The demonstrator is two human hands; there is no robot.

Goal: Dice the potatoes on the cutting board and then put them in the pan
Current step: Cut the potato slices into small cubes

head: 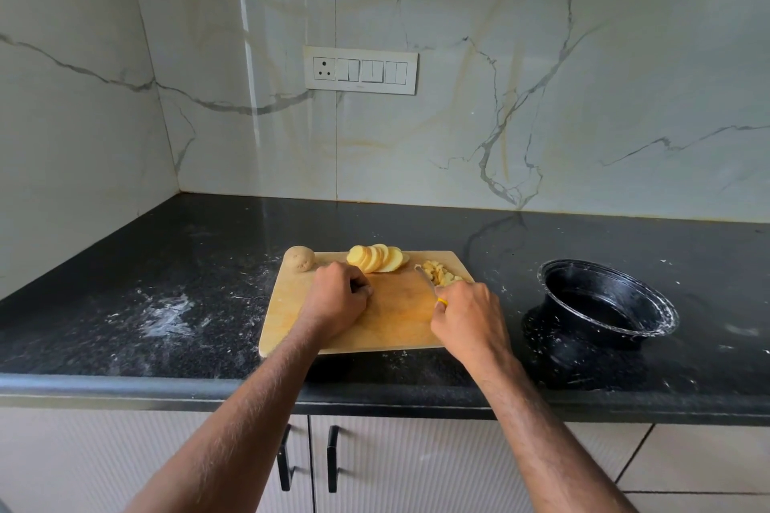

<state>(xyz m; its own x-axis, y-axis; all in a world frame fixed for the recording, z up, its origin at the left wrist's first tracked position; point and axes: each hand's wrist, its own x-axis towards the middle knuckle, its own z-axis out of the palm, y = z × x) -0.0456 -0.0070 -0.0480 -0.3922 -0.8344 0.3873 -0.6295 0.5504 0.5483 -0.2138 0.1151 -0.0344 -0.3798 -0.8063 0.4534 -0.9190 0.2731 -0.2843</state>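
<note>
- right hand point(466, 321) gripping knife point(427, 281), blade by diced bits point(442, 274), likely pushing them aside
- left hand point(338, 298) curled loosely, resting on board point(387, 325), holds nothing visible
- slices point(377, 258) just beyond left hand, whole potato point(299, 258) further left, awaiting dicing
- pan point(608, 300) right of right hand on desk point(125, 304), no potato in it yet

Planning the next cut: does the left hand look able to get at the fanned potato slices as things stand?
Probably yes. The left hand rests loosely curled on the cutting board, just in front of the potato slices, with only bare board between; the knife lies off to the right.
</note>
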